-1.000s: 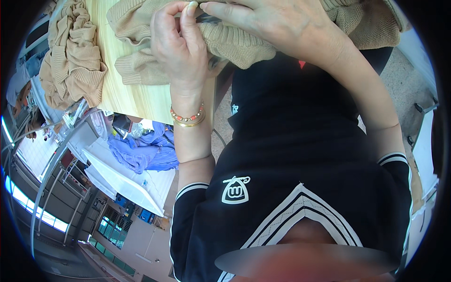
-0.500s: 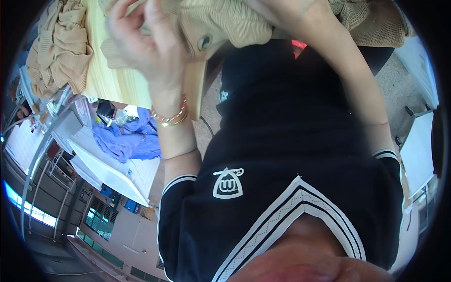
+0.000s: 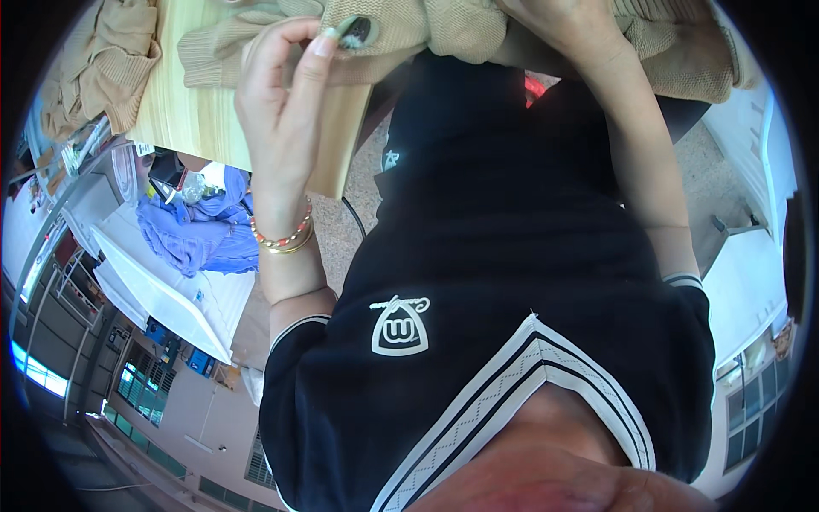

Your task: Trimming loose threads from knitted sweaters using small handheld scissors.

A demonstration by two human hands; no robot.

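A tan knit garment [image 3: 465, 30] lies bunched across the top edge of the view, over the table's near edge and above my lap. On it sits a small oval piece [image 3: 357, 32] with a dark middle and a pale green rim; I cannot make out its kind. My left hand [image 3: 286, 94], a beaded bracelet at its wrist, is closed in a pinch, thumb and finger at the green rim of that oval. My right hand [image 3: 563, 26] rests against the knit farther right. Its fingers run out of the picture at the top, so their grip is hidden.
The pale wooden table [image 3: 200, 115] bears another tan knit pile [image 3: 102, 72] at its left. Beyond its lower left edge, a blue-purple cloth [image 3: 200, 235] and a clear plastic bag lie on a white surface [image 3: 162, 282]. White panels [image 3: 751, 282] stand at the right.
My left hand has come from a blurred, raised position to a pinch at the oval piece. The garment and oval have shifted upward in view. My right hand stays by the knit.
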